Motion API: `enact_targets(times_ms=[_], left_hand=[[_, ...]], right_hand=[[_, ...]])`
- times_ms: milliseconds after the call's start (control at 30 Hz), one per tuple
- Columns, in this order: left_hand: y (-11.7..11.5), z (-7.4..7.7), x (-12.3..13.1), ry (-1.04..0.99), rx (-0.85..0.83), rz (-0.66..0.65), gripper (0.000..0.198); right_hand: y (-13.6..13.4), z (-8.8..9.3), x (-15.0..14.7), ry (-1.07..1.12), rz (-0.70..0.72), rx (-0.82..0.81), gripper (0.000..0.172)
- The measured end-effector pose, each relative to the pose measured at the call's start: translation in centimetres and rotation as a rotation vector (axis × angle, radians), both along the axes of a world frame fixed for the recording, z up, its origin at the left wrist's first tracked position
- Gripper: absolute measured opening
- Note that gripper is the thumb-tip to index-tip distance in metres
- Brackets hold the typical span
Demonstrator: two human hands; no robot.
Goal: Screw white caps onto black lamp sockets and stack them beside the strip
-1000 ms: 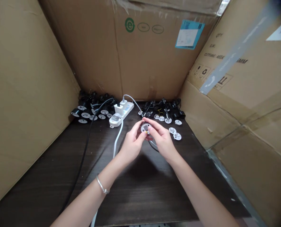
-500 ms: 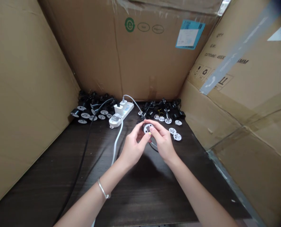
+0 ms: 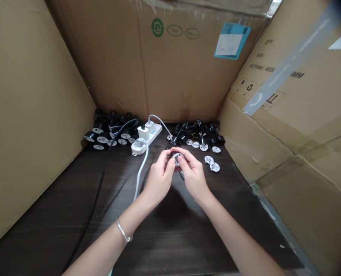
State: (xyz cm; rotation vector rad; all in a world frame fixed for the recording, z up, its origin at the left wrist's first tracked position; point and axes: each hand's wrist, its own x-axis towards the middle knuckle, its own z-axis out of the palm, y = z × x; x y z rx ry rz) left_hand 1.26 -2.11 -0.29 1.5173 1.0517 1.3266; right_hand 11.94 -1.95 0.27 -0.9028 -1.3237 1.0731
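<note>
Round white disc [image 3: 176, 157], held by left fingers [image 3: 169, 168] and right fingers [image 3: 183, 165], right of long white power strip [image 3: 154, 134]; may slip if pushed crooked.

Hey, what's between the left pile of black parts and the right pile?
In the head view, a white power strip with plugs in it lies between the left pile and the right pile.

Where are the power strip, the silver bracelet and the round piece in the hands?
Power strip [image 3: 152, 135]: head view, on its white top.
Silver bracelet [image 3: 120, 228]: head view, on its band.
Round piece [image 3: 176, 157]: head view, on its white face.
</note>
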Motion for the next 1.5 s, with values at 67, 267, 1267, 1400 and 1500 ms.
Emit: enact_targets(times_ms=[67,267,1267,1400,1500], left_hand=[[0.10,-0.08,0.03,-0.029,-0.003,-0.002,0.034],[0.08,0.13,0.11,-0.083,0.002,0.007,0.032],[-0.83,0.50,0.86,-0.272,-0.103,-0.170,0.031],[-0.63,0.49,0.73,-0.268,-0.109,-0.176,0.030],[-0.27,0.44,0.46,-0.263,-0.116,-0.229,0.028]], right_hand=[[-0.03,0.10,-0.01,-0.002,-0.001,0.005,0.029],[-0.19,0.29,0.14,-0.012,0.021,0.012,0.033],[-0.08,0.15,0.35,-0.079,-0.041,0.022,0.038],[-0.02,0.13,0.24,-0.029,-0.009,-0.004,0.038],[0.14,0.06,0.27,0.024,0.046,-0.053,0.042]])
